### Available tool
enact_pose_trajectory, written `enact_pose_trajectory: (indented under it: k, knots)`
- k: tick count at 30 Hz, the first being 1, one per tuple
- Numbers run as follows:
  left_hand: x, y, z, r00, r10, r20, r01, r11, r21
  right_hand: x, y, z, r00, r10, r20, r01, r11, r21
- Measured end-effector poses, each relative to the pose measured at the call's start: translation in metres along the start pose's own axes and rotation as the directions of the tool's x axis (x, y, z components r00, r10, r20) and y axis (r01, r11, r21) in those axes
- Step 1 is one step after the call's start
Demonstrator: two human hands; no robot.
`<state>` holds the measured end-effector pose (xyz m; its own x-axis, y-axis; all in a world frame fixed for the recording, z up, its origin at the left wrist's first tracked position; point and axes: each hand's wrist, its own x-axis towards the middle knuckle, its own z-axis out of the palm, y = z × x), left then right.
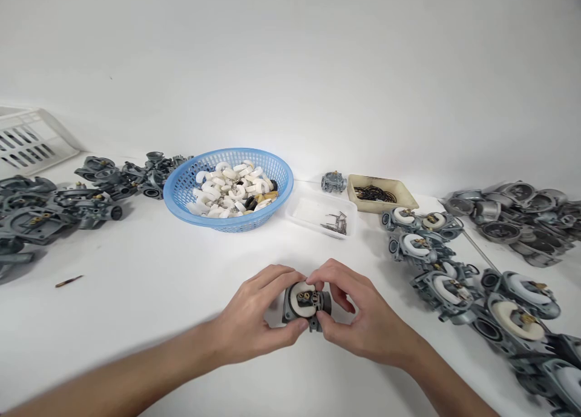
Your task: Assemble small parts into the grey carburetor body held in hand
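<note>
Two bare hands on a white desk (136, 296), just in front of a blue basket (181, 190) of white rings. Left hand (252, 320) and right hand (358, 317) both in a clenched grip around one small grey carburetor body (305, 305) with a white float on top, fingertips touching its sides. Right of the basket, a clear tray of pins (324, 214) and a beige tray of black rings (379, 194). Further right, a row of finished carburetors (454, 278). Left of the basket, a pile of bare grey bodies (68, 202).

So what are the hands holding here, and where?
Both the left hand and right hand grip one grey carburetor body by its opposite sides.
</note>
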<state>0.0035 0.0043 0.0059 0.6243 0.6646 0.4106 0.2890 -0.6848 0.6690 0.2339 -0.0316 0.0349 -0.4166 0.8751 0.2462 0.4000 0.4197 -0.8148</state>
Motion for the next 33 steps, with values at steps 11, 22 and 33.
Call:
enact_pose_trajectory:
  k: [11, 22, 33]
  knots:
    - [0.0008, 0.0007, -0.0008, 1.000, 0.018, 0.014, -0.018, 1.000, 0.000, -0.0015, 0.0011, 0.0000, 1.000, -0.001, -0.005, 0.001, 1.000, 0.001]
    - [0.0015, 0.0024, -0.0014, 0.997, -0.049, 0.056, 0.050, 0.999, -0.011, -0.0004, 0.0008, 0.0005, 1.000, -0.004, -0.011, 0.004, 1.000, -0.005]
    - [0.0017, 0.0022, -0.0005, 1.000, -0.010, 0.009, 0.010, 1.000, 0.018, -0.0010, 0.0012, 0.0009, 1.000, -0.014, -0.017, 0.014, 1.000, -0.008]
